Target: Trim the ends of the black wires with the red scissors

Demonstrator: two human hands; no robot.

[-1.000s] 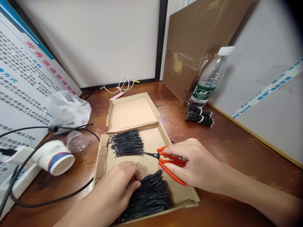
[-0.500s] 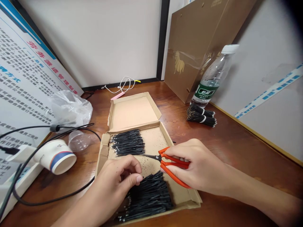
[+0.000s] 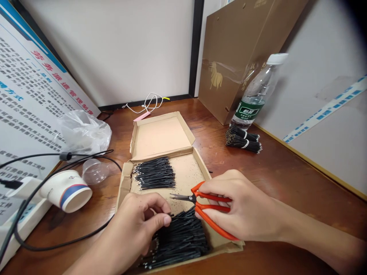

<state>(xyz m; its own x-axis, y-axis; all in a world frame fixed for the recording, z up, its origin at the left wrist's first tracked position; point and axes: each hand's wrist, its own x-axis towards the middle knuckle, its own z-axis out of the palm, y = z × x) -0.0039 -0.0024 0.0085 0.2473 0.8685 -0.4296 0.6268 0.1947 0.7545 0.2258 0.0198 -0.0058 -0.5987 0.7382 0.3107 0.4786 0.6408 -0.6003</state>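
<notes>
In my right hand (image 3: 241,206) are small scissors (image 3: 213,202) with red handles, my fingers in and around the loops. Their dark pointed blades are slightly apart and aim left, just above the box floor. My left hand (image 3: 146,221) is closed in a pinch of thumb and forefinger; a short dark end of a black wire shows at the fingertips. It sits at the upper left edge of a loose pile of black wires (image 3: 183,236), partly hiding it. Farther back in the open cardboard box (image 3: 202,162) lies a neater row of short black wires (image 3: 155,172) with silvery ends.
Behind on the right, banded wire bundles (image 3: 243,140) lie before a water bottle (image 3: 249,103) and a brown carton (image 3: 223,68). At left are a tipped paper cup (image 3: 67,189), a clear plastic cup (image 3: 95,172), a plastic bag (image 3: 86,131) and a black cable (image 3: 69,238). Dark specks dot the box floor.
The scissors have moved slightly down, and their blades have parted a little. My left hand stays in its pinch near the pile, shifted only slightly.
</notes>
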